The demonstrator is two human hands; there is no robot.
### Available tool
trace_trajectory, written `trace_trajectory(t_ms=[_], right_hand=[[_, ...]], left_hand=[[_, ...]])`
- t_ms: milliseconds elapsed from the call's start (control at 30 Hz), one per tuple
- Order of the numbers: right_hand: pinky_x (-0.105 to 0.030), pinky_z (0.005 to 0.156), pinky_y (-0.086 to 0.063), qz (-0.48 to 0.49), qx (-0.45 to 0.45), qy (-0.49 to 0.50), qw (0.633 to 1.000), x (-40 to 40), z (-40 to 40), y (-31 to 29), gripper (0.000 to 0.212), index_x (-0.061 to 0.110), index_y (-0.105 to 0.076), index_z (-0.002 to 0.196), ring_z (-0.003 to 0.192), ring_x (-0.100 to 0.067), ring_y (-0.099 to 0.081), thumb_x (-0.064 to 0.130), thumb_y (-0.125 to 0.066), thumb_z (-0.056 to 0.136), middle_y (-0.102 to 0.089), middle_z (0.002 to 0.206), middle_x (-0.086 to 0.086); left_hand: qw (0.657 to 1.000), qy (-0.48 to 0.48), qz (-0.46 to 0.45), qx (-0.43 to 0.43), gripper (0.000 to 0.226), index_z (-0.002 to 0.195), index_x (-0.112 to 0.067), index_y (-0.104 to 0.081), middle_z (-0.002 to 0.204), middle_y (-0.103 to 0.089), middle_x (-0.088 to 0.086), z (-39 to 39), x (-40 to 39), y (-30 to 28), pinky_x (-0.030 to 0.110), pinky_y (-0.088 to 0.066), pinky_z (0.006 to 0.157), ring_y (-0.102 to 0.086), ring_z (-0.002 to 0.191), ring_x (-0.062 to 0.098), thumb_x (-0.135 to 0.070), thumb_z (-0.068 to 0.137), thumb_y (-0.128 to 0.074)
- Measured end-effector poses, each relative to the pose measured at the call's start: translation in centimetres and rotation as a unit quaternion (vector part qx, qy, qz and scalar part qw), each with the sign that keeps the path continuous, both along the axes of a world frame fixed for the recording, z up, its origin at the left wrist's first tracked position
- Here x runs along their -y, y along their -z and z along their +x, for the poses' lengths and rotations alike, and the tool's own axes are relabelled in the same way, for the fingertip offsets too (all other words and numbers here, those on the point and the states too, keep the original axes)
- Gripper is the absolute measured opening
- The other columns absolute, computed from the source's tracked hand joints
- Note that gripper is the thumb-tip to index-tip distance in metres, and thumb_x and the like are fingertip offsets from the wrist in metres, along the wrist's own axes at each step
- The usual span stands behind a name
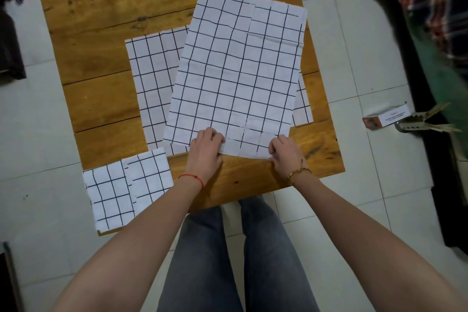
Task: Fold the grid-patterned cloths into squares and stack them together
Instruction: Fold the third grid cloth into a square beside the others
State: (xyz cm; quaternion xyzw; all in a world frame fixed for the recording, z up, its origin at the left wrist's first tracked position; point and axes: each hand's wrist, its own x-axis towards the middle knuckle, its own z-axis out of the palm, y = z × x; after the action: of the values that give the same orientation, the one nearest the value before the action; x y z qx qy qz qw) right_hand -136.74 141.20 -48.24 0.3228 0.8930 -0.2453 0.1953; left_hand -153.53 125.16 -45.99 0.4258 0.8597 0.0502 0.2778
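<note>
Head view: three white cloths with black grid lines lie on a square wooden table (101, 99). The large top cloth (235, 71) overlaps a second flat cloth (152, 71). A small folded square cloth (126, 189) sits at the near-left corner. Left hand (205, 151) and right hand (285, 153) pinch the top cloth's near edge.

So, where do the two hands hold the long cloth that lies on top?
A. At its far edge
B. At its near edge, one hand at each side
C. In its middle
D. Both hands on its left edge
B: the left hand and the right hand each pinch the near edge of the long cloth, apart from each other, while its far end lies flat on the wooden table.
</note>
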Motion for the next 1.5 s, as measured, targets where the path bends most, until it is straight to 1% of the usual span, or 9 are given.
trace_trajectory(t_ms=[100, 267, 500, 733, 833, 967, 1067, 1233, 1500], right_hand=[[-0.029, 0.077, -0.045, -0.014, -0.016, 0.012, 1.000, -0.2, 0.2, 0.2, 0.015, 0.022, -0.049, 0.081, 0.083, -0.014, -0.046, 0.013, -0.060, 0.087, -0.050, 0.088, 0.003], [-0.029, 0.072, -0.051, -0.086, -0.090, 0.146, 0.981, -0.8, -0.4, -0.3, 0.009, 0.018, -0.054, 0.083, 0.077, -0.013, -0.052, 0.013, -0.060, 0.088, -0.056, 0.081, 0.002], [-0.029, 0.065, -0.050, -0.119, -0.149, 0.199, 0.961, -2.3, -1.1, -2.6, 0.006, 0.017, -0.051, 0.091, 0.073, -0.015, -0.056, 0.017, -0.057, 0.091, -0.060, 0.079, -0.002], [-0.026, 0.067, -0.040, 0.010, -0.129, 0.052, 0.990, -4.4, -2.0, -5.8, 0.031, 0.021, -0.048, 0.105, 0.076, -0.012, -0.047, 0.027, -0.068, 0.081, -0.051, 0.081, 0.007], [-0.028, 0.070, -0.038, 0.058, -0.153, 0.008, 0.986, -5.2, -3.0, -8.1, 0.010, 0.017, -0.055, 0.095, 0.079, -0.016, -0.050, 0.023, -0.059, 0.088, -0.057, 0.085, 0.003], [-0.031, 0.067, -0.041, 0.062, -0.212, 0.010, 0.975, -6.8, -4.4, -11.8, 0.012, 0.016, -0.057, 0.082, 0.073, -0.020, -0.052, 0.017, -0.051, 0.092, -0.060, 0.077, 0.000], [-0.037, 0.071, -0.047, 0.052, -0.219, 0.005, 0.974, -8.5, -5.8, -14.6, 0.015, 0.016, -0.062, 0.082, 0.076, -0.023, -0.056, 0.014, -0.052, 0.092, -0.065, 0.079, -0.002], [-0.033, 0.073, -0.042, 0.035, -0.232, -0.006, 0.972, -10.9, -7.9, -20.4, 0.017, 0.010, -0.065, 0.084, 0.085, -0.024, -0.056, 0.010, -0.050, 0.092, -0.067, 0.085, -0.005], [-0.034, 0.069, -0.044, 0.049, -0.284, -0.030, 0.957, -13.1, -10.4, -29.0, 0.015, 0.011, -0.060, 0.080, 0.083, -0.028, -0.057, 0.008, -0.049, 0.090, -0.064, 0.081, -0.006]], left_hand=[[1.000, 0.002, -0.002, -0.005, 0.041, 0.119, -0.022, -0.052, 0.122, -0.046, 0.001, 0.0, -0.1, 0.1, 0.030, -0.040, 0.094, -0.042, 0.114, 0.019, -0.020, 0.081, -0.069], [1.000, 0.000, -0.013, -0.012, 0.041, 0.118, -0.022, -0.052, 0.120, -0.046, 0.001, 0.1, -0.3, 0.3, 0.031, -0.041, 0.095, -0.042, 0.112, 0.019, -0.026, 0.081, -0.070], [0.998, -0.039, 0.043, -0.020, 0.009, 0.098, -0.020, -0.059, 0.103, -0.055, -0.002, -0.7, -1.1, -0.5, 0.030, -0.040, 0.088, -0.049, 0.098, 0.017, -0.018, 0.090, -0.058], [0.990, -0.073, 0.122, 0.004, 0.007, 0.085, -0.023, -0.054, 0.073, -0.061, -0.009, -2.8, -3.1, -4.7, 0.037, -0.050, 0.077, -0.058, 0.069, 0.016, -0.019, 0.090, -0.052], [0.985, -0.073, 0.155, 0.001, 0.007, 0.086, -0.019, -0.057, 0.070, -0.062, -0.007, -3.6, -4.3, -7.5, 0.036, -0.049, 0.078, -0.059, 0.067, 0.017, -0.020, 0.091, -0.052], [0.979, -0.067, 0.191, -0.011, 0.004, 0.089, -0.019, -0.060, 0.072, -0.065, -0.006, -5.4, -5.6, -11.9, 0.036, -0.049, 0.081, -0.060, 0.068, 0.018, -0.021, 0.090, -0.057], [0.976, -0.064, 0.209, -0.025, 0.003, 0.089, -0.021, -0.063, 0.075, -0.066, -0.008, -7.1, -6.1, -15.0, 0.040, -0.051, 0.083, -0.063, 0.071, 0.014, -0.020, 0.088, -0.060], [0.971, -0.073, 0.221, -0.061, 0.010, 0.091, -0.022, -0.068, 0.087, -0.070, -0.008, -9.6, -6.1, -20.6, 0.043, -0.051, 0.086, -0.066, 0.084, 0.013, -0.014, 0.084, -0.065], [0.956, -0.086, 0.219, -0.173, 0.015, 0.091, -0.014, -0.066, 0.092, -0.063, 0.003, -11.5, -5.1, -28.1, 0.039, -0.043, 0.082, -0.059, 0.088, 0.024, -0.026, 0.093, -0.056]])
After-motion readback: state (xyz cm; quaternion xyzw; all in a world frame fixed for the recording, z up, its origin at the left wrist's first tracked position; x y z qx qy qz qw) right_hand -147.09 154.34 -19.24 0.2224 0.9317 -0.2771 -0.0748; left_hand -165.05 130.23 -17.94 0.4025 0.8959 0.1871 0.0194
